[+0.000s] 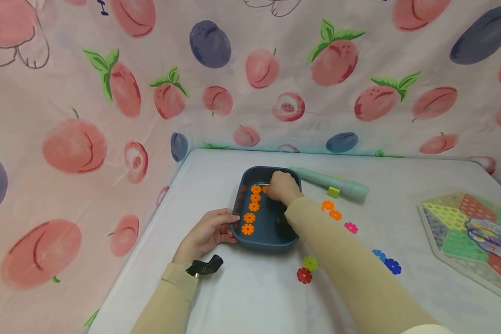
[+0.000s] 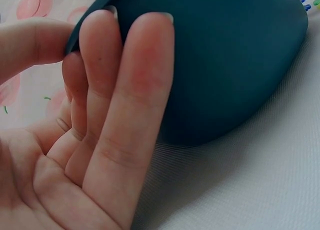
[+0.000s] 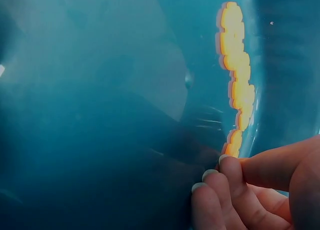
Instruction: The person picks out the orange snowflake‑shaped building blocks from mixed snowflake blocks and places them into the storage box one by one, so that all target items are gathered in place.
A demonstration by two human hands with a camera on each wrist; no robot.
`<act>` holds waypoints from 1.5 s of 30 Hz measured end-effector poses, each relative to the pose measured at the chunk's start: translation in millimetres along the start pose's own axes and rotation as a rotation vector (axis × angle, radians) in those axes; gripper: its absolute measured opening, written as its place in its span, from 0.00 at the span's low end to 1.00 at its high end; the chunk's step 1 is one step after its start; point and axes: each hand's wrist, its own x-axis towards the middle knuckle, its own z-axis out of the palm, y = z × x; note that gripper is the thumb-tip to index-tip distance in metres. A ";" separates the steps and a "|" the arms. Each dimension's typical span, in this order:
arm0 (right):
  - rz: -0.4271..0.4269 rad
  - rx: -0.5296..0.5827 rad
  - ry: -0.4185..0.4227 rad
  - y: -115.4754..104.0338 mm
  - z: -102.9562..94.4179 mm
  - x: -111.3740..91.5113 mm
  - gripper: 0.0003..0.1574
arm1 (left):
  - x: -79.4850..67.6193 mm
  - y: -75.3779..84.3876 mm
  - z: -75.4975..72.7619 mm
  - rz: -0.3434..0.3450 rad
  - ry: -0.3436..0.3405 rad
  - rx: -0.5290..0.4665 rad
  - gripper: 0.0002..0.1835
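Note:
A dark blue rectangular basin stands on the white-covered table. Inside, orange notched snowflake discs form a line along its left side, and one more orange disc lies at the far end. My left hand grips the basin's left wall, thumb over the rim and the other fingers against the outside. My right hand reaches into the far right part of the basin. In the right wrist view its thumb and fingertips pinch at the edge of an orange disc, which they partly hide.
A pale green tube lies behind the basin with a yellow-green block beside it. Loose discs lie to the right: orange, pink, blue, and red in front. A colourful hexagonal board lies far right.

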 end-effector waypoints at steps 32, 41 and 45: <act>-0.157 0.055 0.022 -4.9 -13.7 -34.0 0.10 | -1.7 1.0 0.8 -0.016 0.024 -0.001 0.04; -0.275 0.240 -0.002 7.3 -30.2 -41.6 0.10 | -0.7 1.0 2.2 -0.017 0.012 0.004 0.04; -0.272 0.329 -0.013 13.3 -36.7 -45.5 0.11 | -0.9 -0.5 1.2 -0.017 0.019 0.000 0.03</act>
